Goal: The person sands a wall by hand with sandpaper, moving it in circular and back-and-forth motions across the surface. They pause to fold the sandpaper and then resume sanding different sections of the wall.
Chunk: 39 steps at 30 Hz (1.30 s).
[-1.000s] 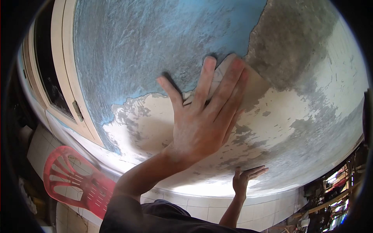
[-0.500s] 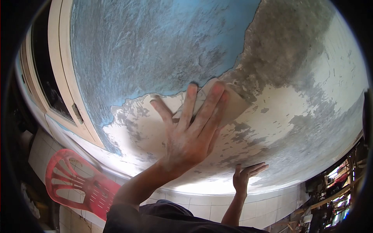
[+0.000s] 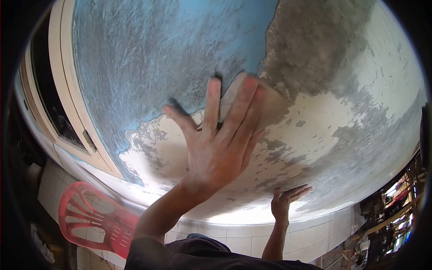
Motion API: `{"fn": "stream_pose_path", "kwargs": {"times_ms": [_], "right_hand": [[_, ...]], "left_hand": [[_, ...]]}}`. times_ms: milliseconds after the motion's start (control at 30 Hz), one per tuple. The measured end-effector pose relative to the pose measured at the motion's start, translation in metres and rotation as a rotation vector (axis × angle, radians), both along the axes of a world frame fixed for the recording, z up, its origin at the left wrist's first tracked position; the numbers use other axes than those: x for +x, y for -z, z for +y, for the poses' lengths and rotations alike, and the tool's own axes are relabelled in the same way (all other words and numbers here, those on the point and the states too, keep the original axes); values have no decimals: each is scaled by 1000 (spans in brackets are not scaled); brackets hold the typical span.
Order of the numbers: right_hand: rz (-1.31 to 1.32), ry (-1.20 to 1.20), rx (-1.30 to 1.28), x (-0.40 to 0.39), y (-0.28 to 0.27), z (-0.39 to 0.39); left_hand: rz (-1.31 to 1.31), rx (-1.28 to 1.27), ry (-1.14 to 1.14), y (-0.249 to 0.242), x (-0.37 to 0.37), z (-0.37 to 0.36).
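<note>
My left hand lies against the wall with its fingers spread, pressing a folded, pale sheet of sandpaper to the surface. The sheet passes under the fingers and sticks out on their right; part of it is hidden. Pale dust coats the fingers. Under and around this hand, the wall shows scuffed blue paint, a cream patch and bare grey plaster. Lower right, my right hand rests on the wall, fingers extended, with nothing visible in it.
A red plastic chair stands on the tiled floor at lower left. Along the left side runs a cream window frame with a hinge. Cluttered wood and other items lie at the far right.
My left hand has slid up and slightly left along the wall with the sandpaper, now reaching over the blue paint's edge. My right hand keeps about the same place.
</note>
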State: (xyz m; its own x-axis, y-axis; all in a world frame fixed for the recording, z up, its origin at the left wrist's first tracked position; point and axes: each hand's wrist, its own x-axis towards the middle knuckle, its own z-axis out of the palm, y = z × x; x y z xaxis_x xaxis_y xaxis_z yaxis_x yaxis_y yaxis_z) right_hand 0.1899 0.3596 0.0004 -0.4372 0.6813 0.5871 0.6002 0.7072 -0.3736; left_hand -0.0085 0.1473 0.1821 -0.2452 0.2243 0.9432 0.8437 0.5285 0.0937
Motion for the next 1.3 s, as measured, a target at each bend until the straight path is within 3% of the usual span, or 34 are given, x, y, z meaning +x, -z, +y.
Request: {"fn": "stream_pose_path", "kwargs": {"times_ms": [200,400,500,600,700,933,1100,1300], "right_hand": [[7,-11,-27,1,-1,0],[14,3,-25,0,0,0],[-16,4,-69,3,-6,-4],[-8,-11,-49,3,-3,0],[-1,-2,-27,3,3,3],[-3,-20,-85,5,-5,-1],[-24,-14,-137,5,-11,-8],[-49,-30,-146,10,-13,-7]], "left_hand": [[-41,-49,53,35,8,-2],[22,-88,-11,-22,8,6],[-59,-37,80,5,13,11],[43,8,18,20,9,18],[86,-33,26,-30,10,24],[-14,-7,68,18,17,25],[-15,-5,11,-23,17,21],[-47,-31,40,31,25,20]]}}
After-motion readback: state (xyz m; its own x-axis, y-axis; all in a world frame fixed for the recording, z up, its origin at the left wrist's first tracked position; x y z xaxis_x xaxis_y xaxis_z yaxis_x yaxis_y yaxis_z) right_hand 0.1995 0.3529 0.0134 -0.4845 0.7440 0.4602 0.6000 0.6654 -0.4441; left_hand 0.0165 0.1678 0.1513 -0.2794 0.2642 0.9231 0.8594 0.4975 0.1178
